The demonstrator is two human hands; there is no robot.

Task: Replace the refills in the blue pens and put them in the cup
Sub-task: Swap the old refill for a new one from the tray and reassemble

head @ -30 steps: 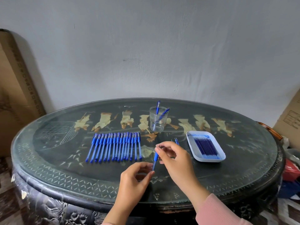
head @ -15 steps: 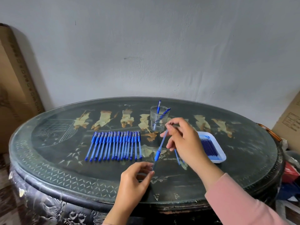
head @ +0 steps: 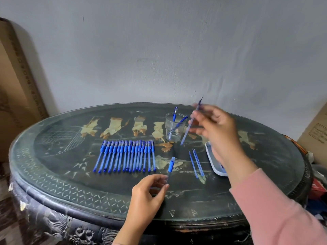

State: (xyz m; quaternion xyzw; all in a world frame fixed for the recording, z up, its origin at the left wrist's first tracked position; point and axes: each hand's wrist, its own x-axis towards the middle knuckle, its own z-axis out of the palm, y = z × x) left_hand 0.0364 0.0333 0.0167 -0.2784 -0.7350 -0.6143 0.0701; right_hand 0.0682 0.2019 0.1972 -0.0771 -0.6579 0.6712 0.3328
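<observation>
My left hand (head: 148, 190) pinches the lower end of a blue pen barrel (head: 171, 165), which points up and away from me. My right hand (head: 215, 128), blurred, is raised beside the clear cup (head: 174, 129) and grips a thin blue refill (head: 190, 124) slanted upward. The cup holds two blue pens. A row of several capped blue pens (head: 125, 155) lies left of centre. Two loose refills (head: 196, 162) lie on the table between my hands. The white tray (head: 215, 165) of refills is mostly hidden behind my right forearm.
Everything stands on a dark oval table (head: 70, 183) with a glass top and inlaid figures. Cardboard boxes stand at the far left (head: 16, 89) and far right (head: 316, 129). A grey wall rises close behind the table.
My right hand pulled the refill out of the pen and rose up and right, past the cup. My left hand stayed low, still holding the barrel.
</observation>
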